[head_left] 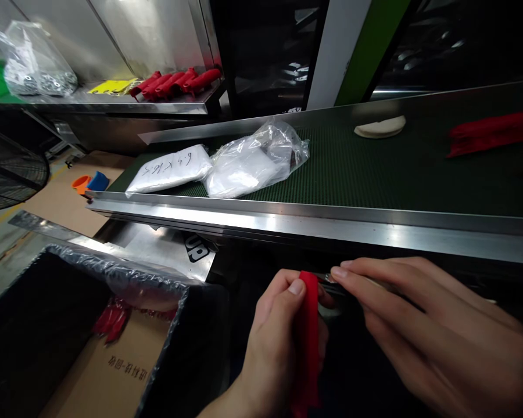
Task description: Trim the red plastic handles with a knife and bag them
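My left hand point(274, 337) is closed around a long, flat red piece point(305, 337), with the thumb pressed on its upper end. The piece stands nearly upright, and its far side is hidden by my fingers. Close by on the right, my right hand point(414, 319) pinches a slim metal-tipped tool point(326, 278) between thumb and fingers. Its tip is at the upper edge of the red piece; whether they touch I cannot tell. Most of the tool's length is hidden behind my fingers.
Beyond my hands runs a green conveyor belt point(331, 174) with a metal rail. On it lie white plastic bags point(244, 168), a cream curved piece point(380, 127) and a red piece point(492, 133). A black-lined bin point(185, 302) stands left; several red parts point(174, 84) sit on the shelf.
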Available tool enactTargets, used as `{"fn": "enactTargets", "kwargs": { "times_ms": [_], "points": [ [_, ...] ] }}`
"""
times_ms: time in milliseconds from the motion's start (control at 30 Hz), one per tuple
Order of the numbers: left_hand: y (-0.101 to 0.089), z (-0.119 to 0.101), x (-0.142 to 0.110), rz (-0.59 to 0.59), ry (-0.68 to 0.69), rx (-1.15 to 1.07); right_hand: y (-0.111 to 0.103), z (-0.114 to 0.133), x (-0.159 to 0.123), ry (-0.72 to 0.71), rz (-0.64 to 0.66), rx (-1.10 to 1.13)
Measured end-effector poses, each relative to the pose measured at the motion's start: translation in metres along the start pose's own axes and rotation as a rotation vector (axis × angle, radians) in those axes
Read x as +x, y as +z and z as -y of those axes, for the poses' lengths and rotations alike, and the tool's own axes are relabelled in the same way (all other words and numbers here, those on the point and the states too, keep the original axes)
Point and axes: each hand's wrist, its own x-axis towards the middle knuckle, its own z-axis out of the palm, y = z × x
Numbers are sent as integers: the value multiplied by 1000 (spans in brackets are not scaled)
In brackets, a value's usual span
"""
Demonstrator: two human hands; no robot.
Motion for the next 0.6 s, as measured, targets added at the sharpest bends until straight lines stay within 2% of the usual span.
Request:
{"fn": "enactTargets", "kwargs": {
  "times_ms": [600],
  "points": [
    [3, 2, 1, -10, -19, 16, 2, 2, -4, -70, -29, -18]
  ]
}}
